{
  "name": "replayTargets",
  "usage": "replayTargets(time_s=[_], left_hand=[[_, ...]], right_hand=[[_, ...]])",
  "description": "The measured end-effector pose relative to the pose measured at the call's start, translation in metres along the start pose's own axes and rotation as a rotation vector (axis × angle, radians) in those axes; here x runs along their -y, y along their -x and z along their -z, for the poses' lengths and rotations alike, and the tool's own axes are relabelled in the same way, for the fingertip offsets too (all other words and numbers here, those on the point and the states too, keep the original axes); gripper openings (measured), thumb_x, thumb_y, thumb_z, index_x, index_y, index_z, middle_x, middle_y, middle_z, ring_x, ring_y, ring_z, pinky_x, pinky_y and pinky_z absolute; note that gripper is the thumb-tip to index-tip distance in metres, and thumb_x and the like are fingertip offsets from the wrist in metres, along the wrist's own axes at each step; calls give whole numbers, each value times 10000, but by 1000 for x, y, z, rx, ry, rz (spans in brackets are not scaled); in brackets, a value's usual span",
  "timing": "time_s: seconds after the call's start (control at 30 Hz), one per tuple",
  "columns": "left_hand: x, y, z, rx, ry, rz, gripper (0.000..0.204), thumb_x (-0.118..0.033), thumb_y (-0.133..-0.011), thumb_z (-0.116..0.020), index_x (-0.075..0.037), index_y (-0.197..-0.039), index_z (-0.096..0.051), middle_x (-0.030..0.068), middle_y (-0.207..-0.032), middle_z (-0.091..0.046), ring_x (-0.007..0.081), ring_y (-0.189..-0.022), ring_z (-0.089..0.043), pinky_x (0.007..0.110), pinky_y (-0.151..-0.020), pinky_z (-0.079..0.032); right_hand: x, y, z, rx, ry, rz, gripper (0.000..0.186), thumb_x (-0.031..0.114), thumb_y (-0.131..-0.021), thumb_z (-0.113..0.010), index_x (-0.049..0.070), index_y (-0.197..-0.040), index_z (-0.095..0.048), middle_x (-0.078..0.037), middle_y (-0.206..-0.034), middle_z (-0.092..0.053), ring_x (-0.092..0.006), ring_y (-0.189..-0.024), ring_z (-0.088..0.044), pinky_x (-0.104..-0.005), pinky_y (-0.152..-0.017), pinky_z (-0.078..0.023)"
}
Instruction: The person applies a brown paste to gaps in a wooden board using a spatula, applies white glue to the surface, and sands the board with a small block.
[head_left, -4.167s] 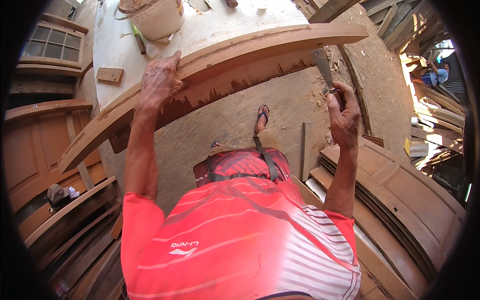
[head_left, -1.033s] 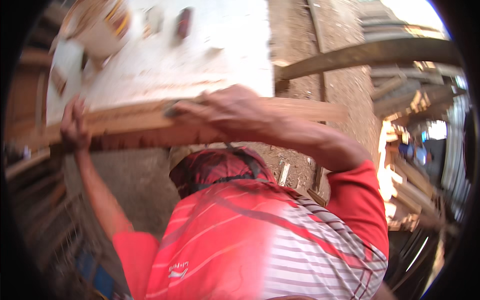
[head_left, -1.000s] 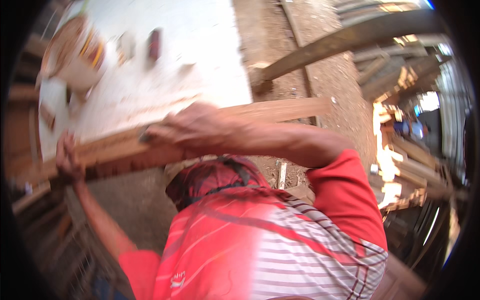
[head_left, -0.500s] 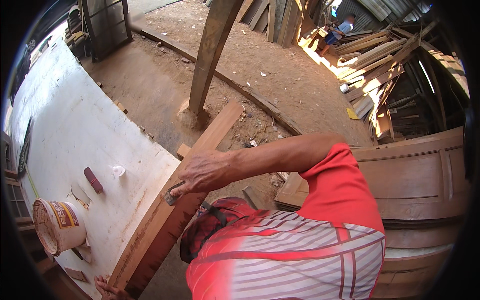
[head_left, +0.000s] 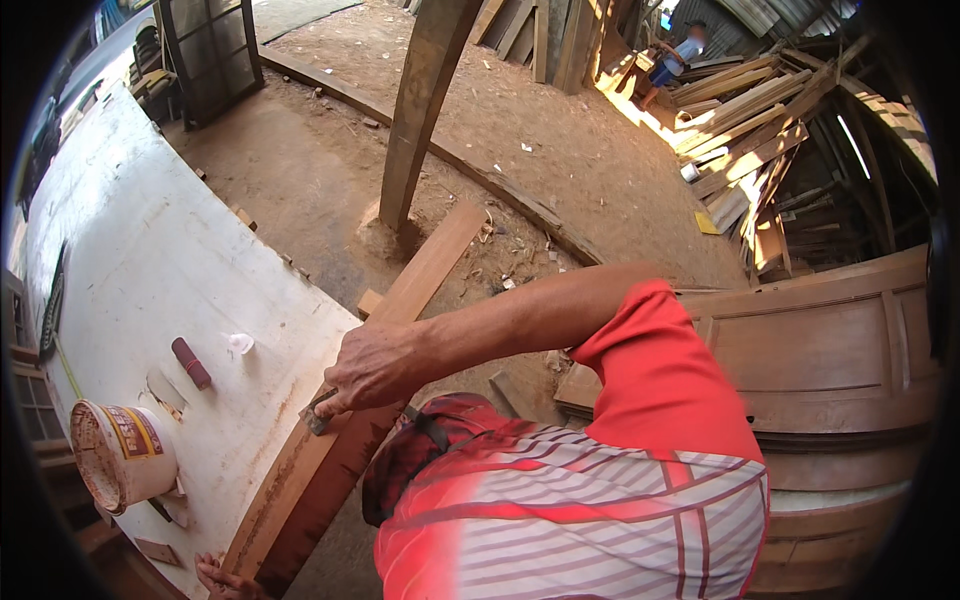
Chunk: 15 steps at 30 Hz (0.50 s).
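My right hand (head_left: 372, 365) is closed on a putty knife (head_left: 318, 410), its blade resting on the top of a long wooden plank (head_left: 435, 260), where a rough brownish streak runs along the grain. The plank lies diagonally along the edge of a white worktop (head_left: 250, 300); its near side is darker red-brown. At the lower left, my left hand (head_left: 220, 578) grips the plank, partly cut off by the fisheye rim. On the worktop stand a smeared white bucket (head_left: 122, 450), a dark red roll (head_left: 190, 363) and a small white object (head_left: 241, 343).
A leaning timber post (head_left: 425, 110) rises beyond the plank from the dirt floor (head_left: 560, 180). A long beam (head_left: 500, 190) lies on the ground. Panelled doors (head_left: 820, 360) are stacked at right. A person (head_left: 675, 62) is by piled timber (head_left: 740, 120) at the back.
Since 4.2 seconds ago the raised knife has come down onto the plank and my view has turned. In the last half second my right hand has slid along the plank toward my left hand.
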<state>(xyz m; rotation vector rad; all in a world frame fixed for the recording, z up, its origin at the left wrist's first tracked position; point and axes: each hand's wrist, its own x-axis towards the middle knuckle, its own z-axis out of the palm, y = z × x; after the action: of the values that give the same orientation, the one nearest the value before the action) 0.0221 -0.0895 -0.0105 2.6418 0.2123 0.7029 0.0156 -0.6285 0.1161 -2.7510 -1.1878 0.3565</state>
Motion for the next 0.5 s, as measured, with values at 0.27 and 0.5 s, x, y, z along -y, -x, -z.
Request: replayTargets(time_s=[0.27,0.5], left_hand=[[8,15,10,76,309,205,578,-417,-1131,-417,78,-1334,-635,244,-1210,-719,334,-1124,-696,426,-965,-555],[-32,-9,15,-13,260,44,387,-339,-1084,-548,-15,-1209,-721,172,-1067,-783,284,-1003,-756,371,-875,-576]], right_hand=[[12,-26,1,8,-14,79,388,246,-983,-607,177,-1361,-553,-110,-853,-613,-300,-743,-708,-418,-588,-540],[44,-58,12,143,52,36,671,324,-921,-732,254,-1551,-512,-85,-851,-603,-237,-723,-679,-398,-587,-536]])
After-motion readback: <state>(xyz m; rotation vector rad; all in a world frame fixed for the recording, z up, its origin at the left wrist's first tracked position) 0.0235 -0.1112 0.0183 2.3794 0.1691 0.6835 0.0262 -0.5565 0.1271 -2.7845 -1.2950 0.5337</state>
